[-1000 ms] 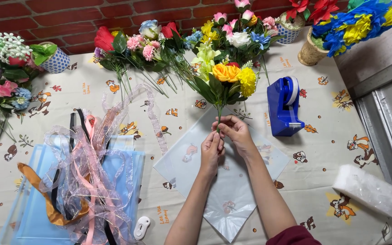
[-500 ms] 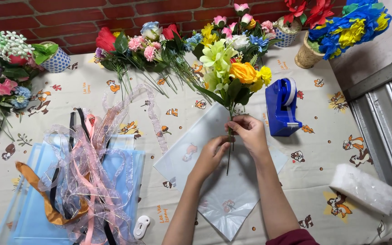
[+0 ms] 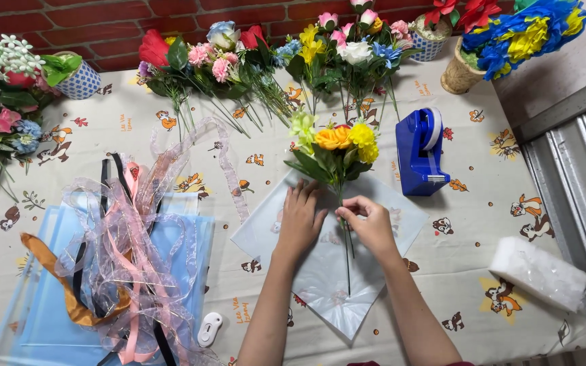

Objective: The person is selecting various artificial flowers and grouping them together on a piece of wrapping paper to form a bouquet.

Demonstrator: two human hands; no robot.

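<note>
A small bunch of artificial flowers (image 3: 334, 146), orange, yellow and pale green, lies on a square sheet of clear wrapping film (image 3: 401, 220) set corner-wise on the table. My right hand (image 3: 369, 224) pinches the thin stems (image 3: 346, 261) just below the leaves. My left hand (image 3: 300, 217) rests flat on the film beside the stems, fingers pointing toward the leaves. The stems run down the middle of the sheet toward its near corner.
A blue tape dispenser (image 3: 420, 151) stands right of the bunch. Loose flowers (image 3: 239, 61) and small pots line the far edge. Tangled ribbons (image 3: 127, 251) lie on blue sheets (image 3: 35, 318) at left. A white foam block (image 3: 538, 272) sits at right.
The bunch has come down from a raised position onto the film. My left hand has let go of the stems and now lies flat beside them.
</note>
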